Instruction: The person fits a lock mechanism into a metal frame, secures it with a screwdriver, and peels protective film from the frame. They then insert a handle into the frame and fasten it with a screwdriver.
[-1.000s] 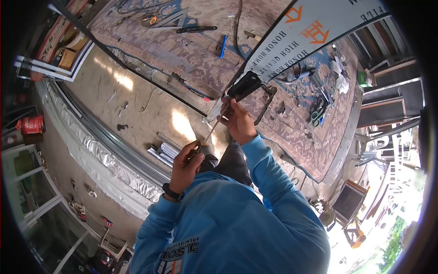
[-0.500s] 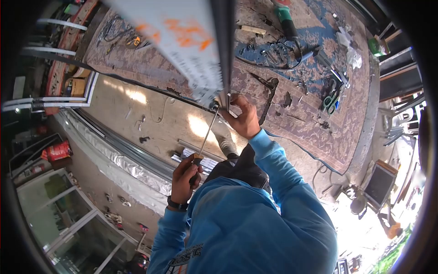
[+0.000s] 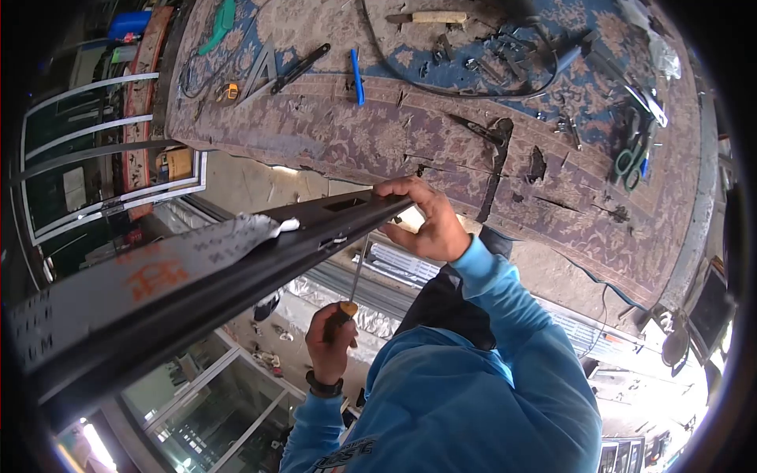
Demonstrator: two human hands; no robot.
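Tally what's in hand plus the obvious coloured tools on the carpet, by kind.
screwdriver: 1, in the left hand
black profile: 1, gripped by the right hand
green-handled scissors: 1, on the carpet
blue pen-like tool: 1, on the carpet
Total: 4

Profile: we see a long dark metal profile point(image 3: 236, 268) with a slot near its end and white, orange-printed film peeling off; it slants from 8 o'clock to centre, its end gripped by the right hand point(image 3: 426, 225).
Screwdriver: a thin-shafted screwdriver point(image 3: 352, 288) with an orange-black handle, upright, tip under the profile's end, held in the left hand point(image 3: 330, 343) at 6 o'clock.
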